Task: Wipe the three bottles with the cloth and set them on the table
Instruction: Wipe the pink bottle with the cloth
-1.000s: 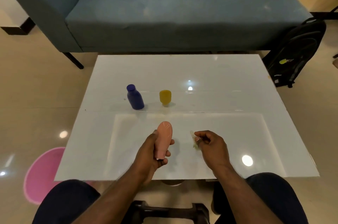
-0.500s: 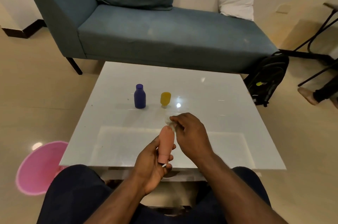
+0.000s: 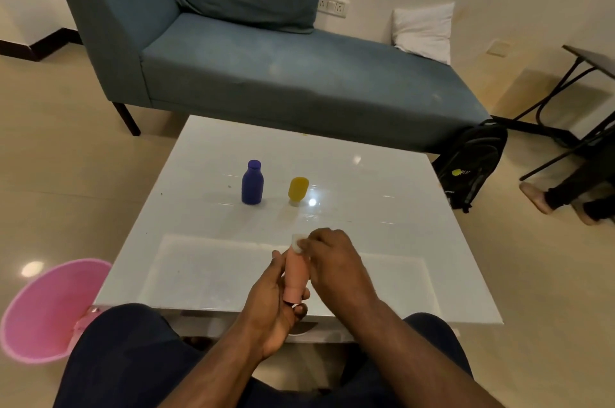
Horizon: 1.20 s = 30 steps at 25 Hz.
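Left hand (image 3: 269, 304) gripping pink bottle (image 3: 297, 274) low, near cap; right hand (image 3: 327, 257) pinching white cloth (image 3: 297, 240) against top. Looks light, smooth, likely slippery; best held round mid-body.

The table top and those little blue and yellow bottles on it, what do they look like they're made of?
The table looks like white glass or a glossy lacquered panel: it mirrors the ceiling lights sharply. The blue bottle and the yellow bottle look like soft plastic or silicone with a matte finish: opaque, even colour, rounded edges and hardly any shine. Which of the two it is cannot be told by look alone.
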Available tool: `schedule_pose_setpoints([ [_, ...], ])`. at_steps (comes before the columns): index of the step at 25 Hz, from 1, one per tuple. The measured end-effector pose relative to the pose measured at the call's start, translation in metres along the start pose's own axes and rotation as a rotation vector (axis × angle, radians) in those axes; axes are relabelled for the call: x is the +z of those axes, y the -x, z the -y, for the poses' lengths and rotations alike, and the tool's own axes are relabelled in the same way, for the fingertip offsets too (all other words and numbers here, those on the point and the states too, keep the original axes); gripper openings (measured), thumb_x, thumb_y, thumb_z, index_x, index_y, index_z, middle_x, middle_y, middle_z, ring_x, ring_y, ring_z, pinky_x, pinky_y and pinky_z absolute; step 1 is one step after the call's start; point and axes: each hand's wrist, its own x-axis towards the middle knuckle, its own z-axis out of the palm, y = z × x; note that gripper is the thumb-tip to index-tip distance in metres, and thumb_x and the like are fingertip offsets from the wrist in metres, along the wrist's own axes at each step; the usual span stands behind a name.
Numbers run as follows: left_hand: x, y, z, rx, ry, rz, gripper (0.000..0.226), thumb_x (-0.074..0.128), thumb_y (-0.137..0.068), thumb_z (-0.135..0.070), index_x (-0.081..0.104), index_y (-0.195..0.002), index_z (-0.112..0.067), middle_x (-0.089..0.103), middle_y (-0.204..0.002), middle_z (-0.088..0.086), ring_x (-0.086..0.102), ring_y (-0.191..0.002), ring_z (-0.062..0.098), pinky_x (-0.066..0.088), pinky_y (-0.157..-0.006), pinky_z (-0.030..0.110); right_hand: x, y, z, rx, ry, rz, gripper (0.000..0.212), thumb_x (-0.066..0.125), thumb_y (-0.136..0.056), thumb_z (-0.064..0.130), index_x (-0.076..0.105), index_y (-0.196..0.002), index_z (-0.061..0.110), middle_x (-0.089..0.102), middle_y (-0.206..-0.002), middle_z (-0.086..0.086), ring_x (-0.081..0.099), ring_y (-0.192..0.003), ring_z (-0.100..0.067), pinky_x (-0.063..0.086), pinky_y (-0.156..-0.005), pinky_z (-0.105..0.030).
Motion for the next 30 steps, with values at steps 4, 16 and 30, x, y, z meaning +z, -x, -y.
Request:
schedule_pose_setpoints([
  [4,-0.002,-0.003,-0.001,-0.017,0.034,-0.001,0.059,0.041,-0.099,-0.059,0.061,-0.131,-0.014,0.069,-0.109,0.017,0.059,-0.078,0.023,0.047,-0.064,0.033,0.004,-0.007,-0.005,0.161,-0.100,-0.034,0.030,0.064,-0.087,0.019,0.066,-0.117,0.014,0.063,-0.111,-0.007,0.056,-0.102,-0.024,0.050,-0.088,-0.037],
  [16,-0.006,-0.005,-0.002,-0.075,0.101,0.037,0.072,0.034,-0.099,-0.065,0.060,-0.132,-0.007,0.066,-0.128,0.027,0.065,-0.116,0.040,0.050,-0.097,0.049,0.014,0.035,0.020,0.028,-0.149,0.040,0.032,0.049,-0.088,0.030,0.069,-0.108,0.016,0.065,-0.100,-0.002,0.057,-0.090,-0.018,0.052,-0.076,-0.029],
  [30,-0.006,-0.006,0.004,-0.017,-0.019,0.069,0.080,0.037,-0.089,-0.075,0.059,-0.136,-0.014,0.067,-0.109,0.021,0.063,-0.082,0.026,0.046,-0.065,0.034,0.011,0.009,-0.003,-0.012,-0.034,0.062,0.034,0.069,-0.082,0.018,0.065,-0.115,0.016,0.061,-0.112,-0.006,0.053,-0.102,-0.023,0.051,-0.082,-0.035],
])
